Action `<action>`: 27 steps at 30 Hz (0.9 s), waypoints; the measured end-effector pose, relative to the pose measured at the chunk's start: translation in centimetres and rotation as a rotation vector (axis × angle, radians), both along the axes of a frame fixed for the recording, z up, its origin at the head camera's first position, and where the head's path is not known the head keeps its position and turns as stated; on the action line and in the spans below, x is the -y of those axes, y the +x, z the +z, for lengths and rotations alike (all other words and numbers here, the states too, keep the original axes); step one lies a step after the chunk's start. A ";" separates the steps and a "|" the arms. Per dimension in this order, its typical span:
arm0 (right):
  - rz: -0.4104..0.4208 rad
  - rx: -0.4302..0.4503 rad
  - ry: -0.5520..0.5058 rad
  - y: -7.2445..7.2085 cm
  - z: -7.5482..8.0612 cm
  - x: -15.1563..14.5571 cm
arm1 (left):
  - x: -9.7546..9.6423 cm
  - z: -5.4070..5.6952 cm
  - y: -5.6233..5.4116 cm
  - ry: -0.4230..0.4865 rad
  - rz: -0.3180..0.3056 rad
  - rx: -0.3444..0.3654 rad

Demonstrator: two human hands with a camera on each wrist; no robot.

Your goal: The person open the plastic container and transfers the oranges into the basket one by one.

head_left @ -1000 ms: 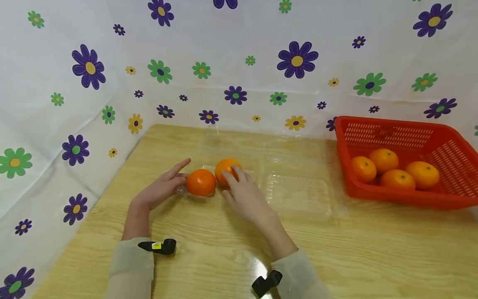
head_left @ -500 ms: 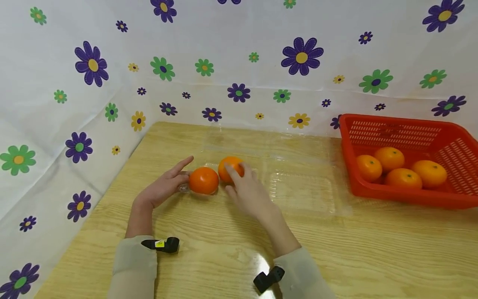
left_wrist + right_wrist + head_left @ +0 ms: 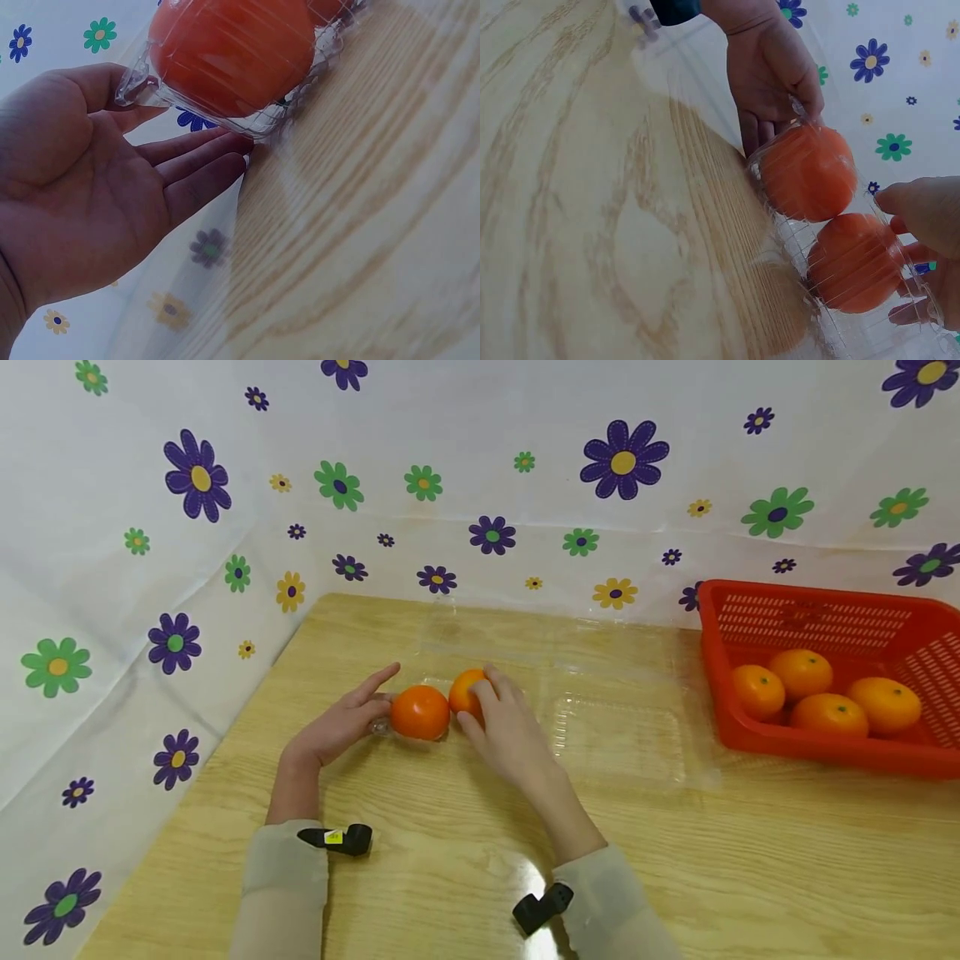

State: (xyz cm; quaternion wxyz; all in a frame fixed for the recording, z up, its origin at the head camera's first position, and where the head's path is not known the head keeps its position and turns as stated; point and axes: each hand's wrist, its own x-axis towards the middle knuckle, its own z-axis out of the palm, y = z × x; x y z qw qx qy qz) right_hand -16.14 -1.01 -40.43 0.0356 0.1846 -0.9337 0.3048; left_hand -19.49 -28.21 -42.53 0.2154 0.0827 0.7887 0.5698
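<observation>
In the head view two smooth oranges sit side by side in a clear plastic box at the table's left. My left hand (image 3: 341, 727) is at the box's left end, beside the left orange (image 3: 420, 712). The left wrist view has its thumb pinching the box's rim (image 3: 139, 86), the other fingers stretched along the underside. My right hand (image 3: 510, 735) holds the right orange (image 3: 465, 692) from its right side, thumb in front and fingers curled over the top. In the right wrist view both oranges lie against each other in the box, that hand's fingertips touching the lower orange (image 3: 855, 262).
Right of the oranges lies another clear plastic compartment (image 3: 618, 739), with transparent lids (image 3: 495, 631) spread behind. A red slotted basket (image 3: 832, 756) with several oranges (image 3: 885, 703) stands at the right. Flower-printed sheeting (image 3: 405, 443) borders the wooden table (image 3: 420, 877) behind and left.
The head view has shifted, moving everything slightly right and up. My right hand now covers more of the right orange. The left hand keeps its place at the box's end.
</observation>
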 end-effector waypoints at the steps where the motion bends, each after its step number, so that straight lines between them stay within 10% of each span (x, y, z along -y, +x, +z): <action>1: 0.006 -0.023 0.003 -0.1 -0.1 0.0 | 0.0 0.1 0.0 0.001 0.000 0.001; 27: -0.131 0.044 -0.061 -0.2 -0.7 0.2 | -0.3 0.4 0.1 0.035 0.001 0.013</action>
